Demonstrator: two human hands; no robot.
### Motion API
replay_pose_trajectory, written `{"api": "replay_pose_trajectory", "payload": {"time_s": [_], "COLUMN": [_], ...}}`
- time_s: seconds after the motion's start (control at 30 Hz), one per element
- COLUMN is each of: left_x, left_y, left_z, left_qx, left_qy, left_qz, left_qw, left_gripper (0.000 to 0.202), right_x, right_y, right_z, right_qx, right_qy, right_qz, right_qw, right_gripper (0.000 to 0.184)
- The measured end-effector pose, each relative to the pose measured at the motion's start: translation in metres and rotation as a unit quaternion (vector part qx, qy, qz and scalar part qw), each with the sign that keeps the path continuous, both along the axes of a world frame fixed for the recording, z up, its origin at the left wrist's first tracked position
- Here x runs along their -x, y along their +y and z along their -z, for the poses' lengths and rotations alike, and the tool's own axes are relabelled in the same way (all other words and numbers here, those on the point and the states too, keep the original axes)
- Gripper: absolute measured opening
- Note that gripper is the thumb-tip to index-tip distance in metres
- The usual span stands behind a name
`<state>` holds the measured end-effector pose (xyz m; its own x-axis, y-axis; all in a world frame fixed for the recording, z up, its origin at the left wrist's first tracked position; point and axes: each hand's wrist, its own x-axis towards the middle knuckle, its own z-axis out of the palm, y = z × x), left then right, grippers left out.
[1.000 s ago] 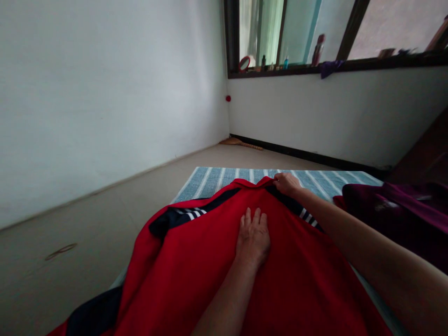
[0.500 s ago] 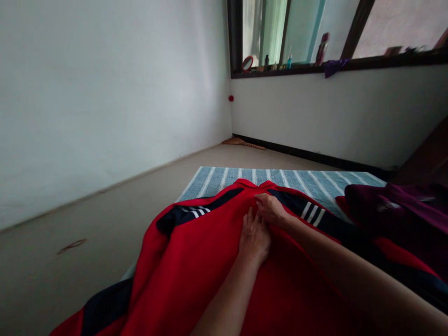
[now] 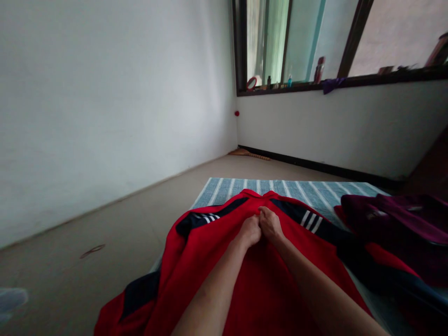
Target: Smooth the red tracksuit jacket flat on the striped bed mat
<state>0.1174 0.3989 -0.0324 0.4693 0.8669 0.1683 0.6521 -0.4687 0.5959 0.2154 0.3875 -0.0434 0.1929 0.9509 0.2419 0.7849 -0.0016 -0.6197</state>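
In the head view, both bare forearms reach forward from the lower edge and converge. The left hand (image 3: pixel 250 229), knuckles up, and the right hand (image 3: pixel 271 225), thumb foremost, meet with fingers curled, gripping the front of a red cloth jacket (image 3: pixel 199 252) with navy shoulder panels and white stripes, just below its collar. The jacket lies spread over a blue, white-striped cloth (image 3: pixel 290 187). A dark purple folded fabric pile (image 3: pixel 399 219) sits near its right sleeve. A thin brownish loop (image 3: pixel 93 251) lies on the floor, left, apart from the jacket.
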Motion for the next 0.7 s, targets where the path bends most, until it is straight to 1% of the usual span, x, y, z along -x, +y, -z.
{"api": "replay_pose_trajectory", "payload": {"time_s": [0.1,0.2,0.3,0.4,0.47,0.57,0.63,0.7], "left_x": [0.017,0.037,0.06,0.081,0.092,0.102,0.105,0.108], "left_y": [0.005,0.015,0.027,0.037,0.042,0.051,0.058,0.067], "left_z": [-0.011,-0.025,-0.037,-0.04,-0.039,-0.036,-0.038,-0.043], "left_qx": [-0.039,-0.083,-0.114,-0.127,-0.123,-0.115,-0.123,-0.14], "left_qy": [0.023,0.063,0.137,0.222,0.271,0.321,0.338,0.348], "left_qz": [-0.034,-0.091,-0.151,-0.197,-0.209,-0.205,-0.204,-0.209], "left_qw": [0.998,0.99,0.972,0.947,0.932,0.918,0.91,0.903], "left_gripper": [0.03,0.033,0.033,0.025,0.023,0.024,0.028,0.032], "right_x": [0.01,0.016,0.019,0.022,0.022,0.023,0.022,0.022], "right_y": [-0.007,-0.013,-0.014,-0.014,-0.015,-0.016,-0.016,-0.016], "right_z": [0.01,0.016,0.018,0.018,0.018,0.017,0.016,0.016], "right_qx": [-0.003,-0.012,-0.009,0.002,0.01,0.02,0.025,0.028], "right_qy": [-0.029,-0.07,-0.104,-0.126,-0.137,-0.148,-0.154,-0.159], "right_qz": [-0.009,-0.034,-0.041,-0.042,-0.044,-0.046,-0.048,-0.05], "right_qw": [1.0,0.997,0.994,0.991,0.99,0.988,0.987,0.986], "right_gripper": [0.038,0.03,0.03,0.035,0.039,0.042,0.043,0.044]}}
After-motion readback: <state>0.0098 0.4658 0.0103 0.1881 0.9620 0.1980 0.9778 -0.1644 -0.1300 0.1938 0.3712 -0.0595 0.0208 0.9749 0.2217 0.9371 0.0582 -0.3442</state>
